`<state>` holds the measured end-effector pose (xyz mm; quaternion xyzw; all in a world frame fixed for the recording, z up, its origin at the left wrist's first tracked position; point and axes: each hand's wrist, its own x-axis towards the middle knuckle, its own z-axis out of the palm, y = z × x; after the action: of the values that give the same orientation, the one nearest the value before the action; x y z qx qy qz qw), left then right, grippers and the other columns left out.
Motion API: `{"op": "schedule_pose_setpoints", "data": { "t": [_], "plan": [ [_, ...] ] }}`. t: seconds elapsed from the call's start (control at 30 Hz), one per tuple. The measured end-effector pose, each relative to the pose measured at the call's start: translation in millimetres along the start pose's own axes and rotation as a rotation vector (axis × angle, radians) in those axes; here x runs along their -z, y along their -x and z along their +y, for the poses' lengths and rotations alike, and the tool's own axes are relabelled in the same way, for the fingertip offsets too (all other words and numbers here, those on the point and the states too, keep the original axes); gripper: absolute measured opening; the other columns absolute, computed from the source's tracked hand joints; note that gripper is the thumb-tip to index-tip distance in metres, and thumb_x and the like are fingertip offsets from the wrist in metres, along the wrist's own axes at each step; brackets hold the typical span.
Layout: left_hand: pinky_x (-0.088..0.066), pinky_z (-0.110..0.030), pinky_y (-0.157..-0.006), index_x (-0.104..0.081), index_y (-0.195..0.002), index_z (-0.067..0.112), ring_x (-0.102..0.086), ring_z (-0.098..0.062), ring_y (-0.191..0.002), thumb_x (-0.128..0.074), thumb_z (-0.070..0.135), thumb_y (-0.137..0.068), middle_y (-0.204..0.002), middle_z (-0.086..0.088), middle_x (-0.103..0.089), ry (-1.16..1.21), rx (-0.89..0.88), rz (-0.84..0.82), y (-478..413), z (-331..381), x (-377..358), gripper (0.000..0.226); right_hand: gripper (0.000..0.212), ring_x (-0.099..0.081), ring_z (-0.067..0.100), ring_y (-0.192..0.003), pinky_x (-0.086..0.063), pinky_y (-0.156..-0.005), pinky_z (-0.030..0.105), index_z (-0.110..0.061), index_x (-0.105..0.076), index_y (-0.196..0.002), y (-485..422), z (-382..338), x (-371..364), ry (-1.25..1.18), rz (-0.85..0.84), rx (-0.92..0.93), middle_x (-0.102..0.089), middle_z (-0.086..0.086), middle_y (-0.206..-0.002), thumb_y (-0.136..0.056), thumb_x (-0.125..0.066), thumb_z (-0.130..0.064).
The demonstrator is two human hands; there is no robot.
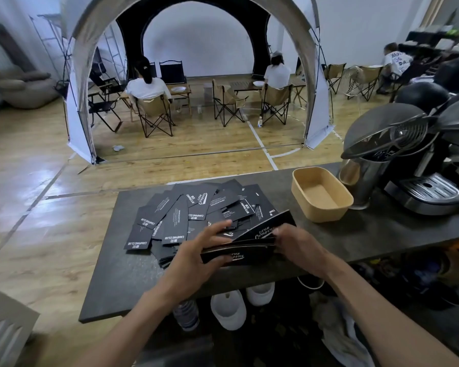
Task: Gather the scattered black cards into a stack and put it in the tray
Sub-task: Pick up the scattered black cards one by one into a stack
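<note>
Cards (180,215) lie mostly loose in an overlapping heap on the dark surface (112,274), their printed faces turned all ways. A part-made stack (239,254) is held just above the near edge of the heap. The left hand (194,250) clasps its left end, fingers over the top. The right hand (300,243) pinches its right end, probably to square the edges. One top card sits tilted up, not flush with the rest. The tray (326,211), to the right of the heap and apart from it, holds nothing. Gathering looks well short of done.
</note>
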<state>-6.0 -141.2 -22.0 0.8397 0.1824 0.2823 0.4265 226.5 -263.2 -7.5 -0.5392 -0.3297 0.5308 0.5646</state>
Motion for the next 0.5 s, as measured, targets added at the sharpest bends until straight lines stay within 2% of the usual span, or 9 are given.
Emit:
{"op": "schedule_pose_setpoints", "data": {
  "t": [0.03,0.1,0.17,0.2,0.27,0.3,0.4,0.5],
  "plan": [
    [-0.056,-0.024,-0.089,-0.060,-0.132,0.036,-0.070,-0.002,-0.103,-0.079,0.013,-0.085,-0.115,0.018,-0.073,-0.030,-0.036,0.000,1,-2,0,0.056,0.055,-0.062,0.043,-0.114,-0.046,-0.102,0.051,0.003,-0.067,-0.116,0,-1,-1,0.023,-0.017,0.027,-0.067,0.024,-0.122,-0.079,-0.065,-0.038],
    [-0.056,-0.026,-0.087,-0.068,-0.124,0.031,-0.069,0.000,-0.101,-0.079,0.013,-0.086,-0.112,0.020,-0.073,-0.115,-0.110,0.038,5,-5,2,0.044,0.059,-0.067,0.036,-0.113,-0.050,-0.101,0.050,-0.002,-0.071,-0.114,0,-8,-8,0.132,0.149,0.167,-0.073,0.018,-0.116,-0.080,-0.065,-0.050],
    [-0.056,-0.027,-0.087,-0.070,-0.120,0.027,-0.068,0.000,-0.102,-0.079,0.015,-0.086,-0.111,0.020,-0.071,-0.177,-0.122,0.088,9,-10,6,0.037,0.049,-0.072,0.026,-0.099,-0.055,-0.095,0.045,-0.010,-0.074,-0.103,-2,-10,-12,0.238,0.389,0.331,-0.077,0.008,-0.100,-0.078,-0.070,-0.052],
    [-0.055,-0.028,-0.088,-0.069,-0.120,0.027,-0.066,0.000,-0.103,-0.079,0.020,-0.087,-0.111,0.020,-0.070,-0.213,-0.108,0.095,10,-12,8,0.036,0.039,-0.073,0.022,-0.093,-0.057,-0.091,0.043,-0.013,-0.073,-0.100,-3,-10,-17,0.288,0.444,0.378,-0.077,0.005,-0.095,-0.079,-0.074,-0.047],
    [-0.054,-0.027,-0.088,-0.063,-0.125,0.033,-0.062,0.002,-0.105,-0.071,0.035,-0.091,-0.115,0.021,-0.064,-0.355,-0.081,0.062,12,-12,12,0.035,0.014,-0.072,0.013,-0.090,-0.059,-0.086,0.036,-0.020,-0.070,-0.100,-6,-1,-32,0.460,0.401,0.350,-0.076,-0.001,-0.092,-0.089,-0.073,-0.028],
    [-0.053,-0.024,-0.087,-0.060,-0.128,0.035,-0.059,0.003,-0.104,-0.067,0.041,-0.093,-0.116,0.022,-0.061,-0.442,-0.081,0.036,13,-12,12,0.036,0.009,-0.071,0.008,-0.090,-0.057,-0.087,0.031,-0.022,-0.068,-0.102,-7,6,-41,0.537,0.331,0.306,-0.075,-0.004,-0.091,-0.094,-0.066,-0.018],
    [-0.050,-0.020,-0.080,-0.058,-0.129,0.036,-0.058,0.000,-0.097,-0.064,0.048,-0.092,-0.116,0.020,-0.058,-0.612,-0.076,-0.019,17,-11,13,0.039,0.027,-0.066,0.001,-0.087,-0.050,-0.084,0.019,-0.021,-0.066,-0.106,-7,27,-76,0.632,0.253,0.281,-0.073,-0.007,-0.088,-0.099,-0.049,-0.002],
    [-0.053,-0.027,-0.072,-0.068,-0.116,0.031,-0.059,-0.007,-0.092,-0.058,0.054,-0.092,-0.106,0.014,-0.060,-0.747,-0.079,-0.010,22,-13,22,0.034,0.032,-0.068,0.007,-0.086,-0.052,-0.080,0.022,-0.024,-0.066,-0.102,-18,21,-85,0.547,0.185,0.164,-0.074,-0.005,-0.085,-0.097,-0.047,0.002]
  ]
}}
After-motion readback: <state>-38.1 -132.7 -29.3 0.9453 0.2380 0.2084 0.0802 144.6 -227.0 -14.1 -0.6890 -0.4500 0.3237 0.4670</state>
